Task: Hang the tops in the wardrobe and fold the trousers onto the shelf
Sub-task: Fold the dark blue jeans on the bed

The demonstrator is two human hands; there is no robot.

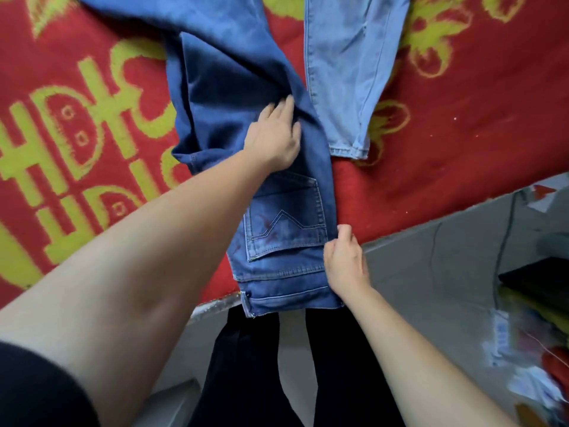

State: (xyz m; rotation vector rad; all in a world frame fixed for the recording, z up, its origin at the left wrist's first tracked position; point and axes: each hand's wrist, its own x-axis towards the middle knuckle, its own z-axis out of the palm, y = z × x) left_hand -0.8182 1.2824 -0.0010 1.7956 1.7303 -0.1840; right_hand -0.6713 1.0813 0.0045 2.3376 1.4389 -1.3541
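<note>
Left hand presses flat on dark blue jeans; right hand grip pinches the side seam; edges likely need squaring before folding.

A red blanket with yellow-green patterns borders a grey floor.

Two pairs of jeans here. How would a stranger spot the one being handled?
Start at the red blanket with yellow patterns, where two pairs lie side by side. The dark jeans are the left pair, with the left hand on them and the right hand pinching their edge. Unlike the pale jeans, they are deep blue with a stitched back pocket showing.
</note>
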